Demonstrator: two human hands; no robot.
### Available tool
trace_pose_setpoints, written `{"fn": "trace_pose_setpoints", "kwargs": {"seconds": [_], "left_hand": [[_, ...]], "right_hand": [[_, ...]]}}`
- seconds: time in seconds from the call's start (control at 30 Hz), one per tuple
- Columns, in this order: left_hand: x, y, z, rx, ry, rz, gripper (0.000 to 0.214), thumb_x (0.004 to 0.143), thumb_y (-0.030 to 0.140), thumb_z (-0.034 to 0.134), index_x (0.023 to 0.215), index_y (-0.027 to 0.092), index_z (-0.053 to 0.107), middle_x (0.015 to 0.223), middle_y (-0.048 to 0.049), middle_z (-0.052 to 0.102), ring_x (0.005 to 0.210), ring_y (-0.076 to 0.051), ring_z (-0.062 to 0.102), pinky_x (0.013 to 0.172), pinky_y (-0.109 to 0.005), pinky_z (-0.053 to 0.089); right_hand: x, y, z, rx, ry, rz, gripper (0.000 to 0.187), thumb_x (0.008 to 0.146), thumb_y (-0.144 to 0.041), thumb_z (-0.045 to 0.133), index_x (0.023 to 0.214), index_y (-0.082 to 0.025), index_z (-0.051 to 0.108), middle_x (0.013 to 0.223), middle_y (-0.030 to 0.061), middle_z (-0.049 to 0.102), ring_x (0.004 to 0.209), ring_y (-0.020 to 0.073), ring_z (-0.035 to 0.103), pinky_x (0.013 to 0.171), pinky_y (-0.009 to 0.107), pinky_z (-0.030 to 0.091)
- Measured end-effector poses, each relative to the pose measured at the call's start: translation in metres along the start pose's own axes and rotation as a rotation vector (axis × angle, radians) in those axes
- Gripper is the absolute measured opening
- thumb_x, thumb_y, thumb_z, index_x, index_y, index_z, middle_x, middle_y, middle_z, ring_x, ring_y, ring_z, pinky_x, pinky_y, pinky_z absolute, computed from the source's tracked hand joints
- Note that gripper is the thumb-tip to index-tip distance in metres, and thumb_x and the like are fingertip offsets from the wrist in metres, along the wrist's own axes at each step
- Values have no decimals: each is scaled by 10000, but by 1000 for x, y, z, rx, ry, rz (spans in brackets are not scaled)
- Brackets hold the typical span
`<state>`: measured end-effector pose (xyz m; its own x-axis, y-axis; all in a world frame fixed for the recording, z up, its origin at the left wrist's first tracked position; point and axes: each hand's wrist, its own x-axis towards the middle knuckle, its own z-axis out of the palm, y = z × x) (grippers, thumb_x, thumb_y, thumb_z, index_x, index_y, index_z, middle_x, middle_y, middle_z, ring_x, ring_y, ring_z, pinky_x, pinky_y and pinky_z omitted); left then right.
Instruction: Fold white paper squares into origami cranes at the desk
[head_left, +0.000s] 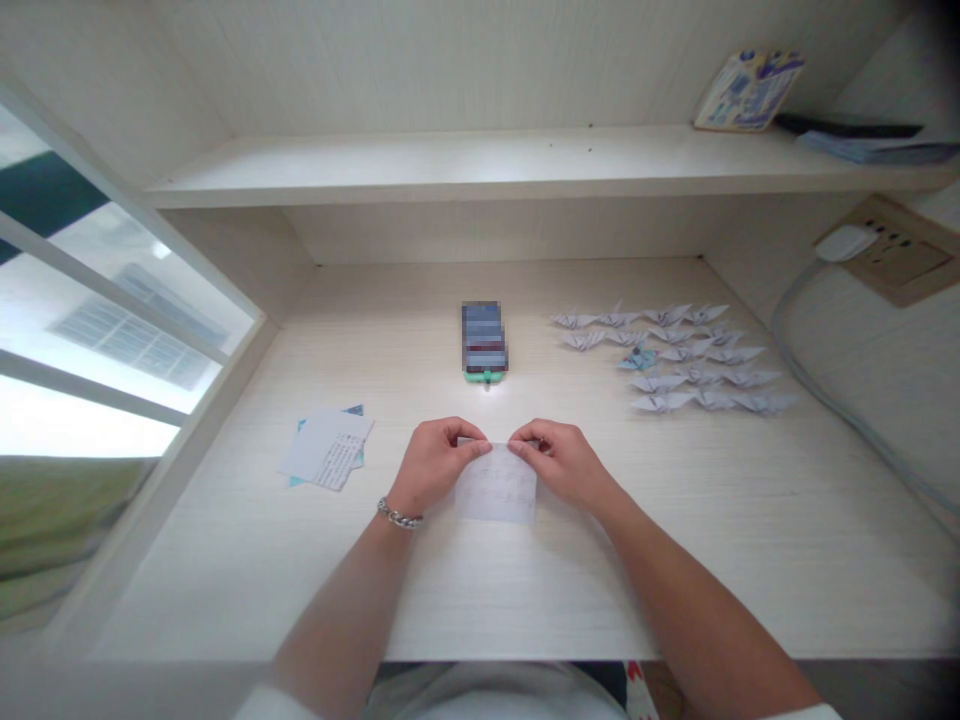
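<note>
A small sheet of white paper (495,490) with faint writing lies in front of me at the middle of the desk. My left hand (439,460) pinches its far edge between thumb and fingers, a chain bracelet on that wrist. Close beside it, my right hand (559,460) pinches the same far edge a little to the right. Off to the left is a loose pile of paper sheets (311,450), the top one white with handwriting, blue corners showing beneath. Several folded paper cranes (675,355) stand in rows at the right, mostly white, one blue.
A phone (484,335) with a green edge lies beyond my hands. A shelf (450,165) crosses above the desk, with a box (750,90) on it. A grey cable (817,385) runs down from a wall socket (892,245) at right; a window is at left.
</note>
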<state>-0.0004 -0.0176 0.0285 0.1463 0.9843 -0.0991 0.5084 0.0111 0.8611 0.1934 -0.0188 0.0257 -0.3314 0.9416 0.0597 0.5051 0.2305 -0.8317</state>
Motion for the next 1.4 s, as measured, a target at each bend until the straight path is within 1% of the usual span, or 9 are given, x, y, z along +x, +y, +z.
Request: {"fn": "trace_pose_setpoints", "kwargs": {"seconds": [0.17,0.37,0.5,0.57,0.67,0.77,0.83,1.07,1.4], "left_hand": [[0,-2,1,-106,16,-42,233,642,379,663,715,158,679,643,-32,655,559,-122,539,490,-216,383],[0,-2,-7,-285,6,-69,250,603,356,706,688,129,645,669,-49,661,600,-131,578,541,-226,437],[2,-5,-15,-336,78,-42,244,625,341,695,718,127,622,719,-56,665,660,-138,604,617,-246,476],[1,-4,-16,-322,81,-16,265,636,348,687,775,131,627,791,-69,674,722,-152,618,670,-266,489],[-1,0,-11,-191,7,27,311,643,371,675,872,161,654,871,-64,682,759,-160,622,689,-269,489],[-3,6,-4,-6,-56,65,271,675,401,638,848,198,686,807,-30,693,704,-155,614,633,-249,470],[-4,8,0,35,-59,80,244,716,403,593,809,201,693,795,-22,697,718,-156,616,640,-245,461],[-5,9,3,76,-11,92,234,749,389,560,773,195,690,750,-14,696,675,-146,601,615,-241,436],[-6,8,5,-30,39,90,224,736,381,582,770,189,691,778,-25,699,700,-155,614,628,-245,455]], "right_hand": [[0,-2,-1,29,0,18,118,788,-223,539,783,-190,653,749,9,660,669,125,578,598,230,422],[0,-3,-3,51,5,38,128,782,-234,541,774,-184,659,736,15,666,647,128,575,584,233,425],[0,-1,-4,47,26,51,132,783,-246,540,771,-185,657,739,20,669,656,138,583,584,241,426],[0,0,-4,38,33,49,132,783,-246,539,771,-186,657,741,21,670,656,140,585,587,244,427],[-1,0,-3,14,34,27,128,782,-234,539,768,-191,658,739,20,669,655,139,583,596,245,425],[-1,0,-1,3,26,7,120,780,-222,541,772,-191,657,738,19,665,666,139,584,606,244,426],[-1,-1,0,1,24,0,117,779,-224,546,774,-189,657,739,21,663,675,141,585,613,245,430],[-1,-1,0,8,19,2,117,783,-229,547,782,-187,657,741,23,664,674,142,586,608,244,431],[-1,-4,-1,41,30,-1,117,788,-231,545,785,-191,655,739,20,664,668,136,587,591,237,438]]}}
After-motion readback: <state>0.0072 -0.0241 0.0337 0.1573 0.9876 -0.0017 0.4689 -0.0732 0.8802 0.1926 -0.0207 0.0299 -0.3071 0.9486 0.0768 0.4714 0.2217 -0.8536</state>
